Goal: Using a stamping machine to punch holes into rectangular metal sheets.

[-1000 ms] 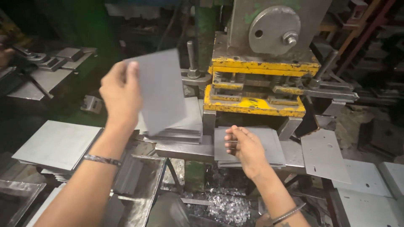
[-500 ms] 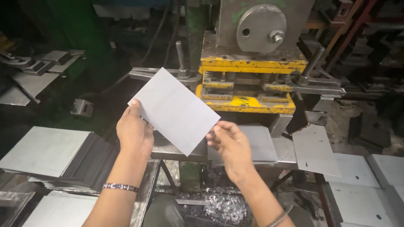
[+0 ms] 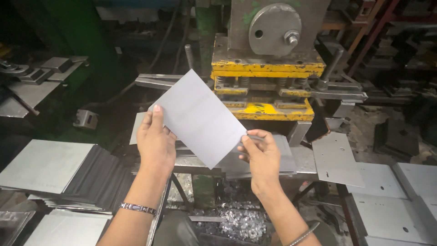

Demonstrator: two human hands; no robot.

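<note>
1. Filling the upper centre of the frame is a heavy press (image 3: pixel 268 59) with a grey body, a round steel disc and bolt on its face, and chipped yellow painted bands below; its steel bed (image 3: pixel 191 161) sits at mid-frame, just behind the hands.
2. Dim workshop surrounds it: a green column (image 3: pixel 68 41) in the upper left, dark racks and metal clutter in the upper right, and a heap of small shiny metal scraps (image 3: pixel 232 218) on the floor at bottom centre.
3. A fanned stack of grey sheets (image 3: pixel 59 171) lies at lower left, and punched plates (image 3: pixel 337 157) with small holes lie at right and lower right.
4. No packages, labels or signs can be made out; the yellow bands are the only bright colour.
5. The flat grey metal sheet (image 3: pixel 198 116) is held in the air at centre frame, tilted like a diamond in front of the press.
6. The left hand (image 3: pixel 156 143) grips the sheet's left edge, fingers extended up behind it and thumb on the front; a metal bracelet (image 3: pixel 138 208) circles the wrist.
7. The right hand (image 3: pixel 260 157) pinches the sheet's lower right corner between thumb and fingertips, the other fingers loosely curled.
</note>
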